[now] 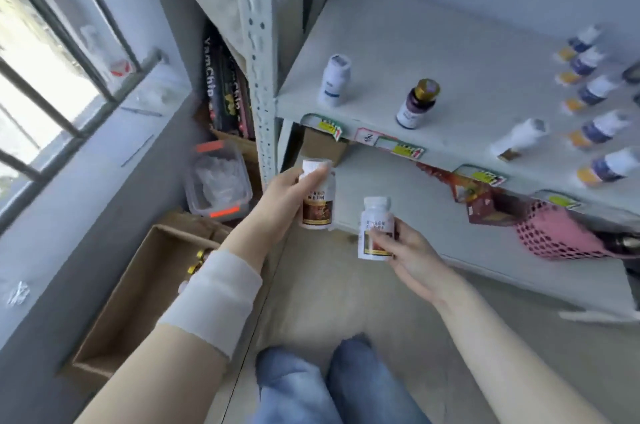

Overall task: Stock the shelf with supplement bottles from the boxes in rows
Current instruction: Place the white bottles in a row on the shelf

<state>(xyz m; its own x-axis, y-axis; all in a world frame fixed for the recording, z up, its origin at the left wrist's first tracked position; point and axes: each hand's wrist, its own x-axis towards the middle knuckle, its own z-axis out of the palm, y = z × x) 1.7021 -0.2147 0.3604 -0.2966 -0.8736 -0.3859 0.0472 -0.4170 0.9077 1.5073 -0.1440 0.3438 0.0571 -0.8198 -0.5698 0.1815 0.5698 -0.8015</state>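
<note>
Transferring stock: left hand (pixel 285 196) grips a white brown-labelled plastic bottle (pixel 317 207); right hand (pixel 414 259) grips a second bottle (pixel 375 215). Next, probably: stand both in row on grey metal shelf (pixel 398 42).

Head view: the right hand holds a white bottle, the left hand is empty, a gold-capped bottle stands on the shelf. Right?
No: the head view shows the left hand holding a white bottle too. The rest is right.
</note>
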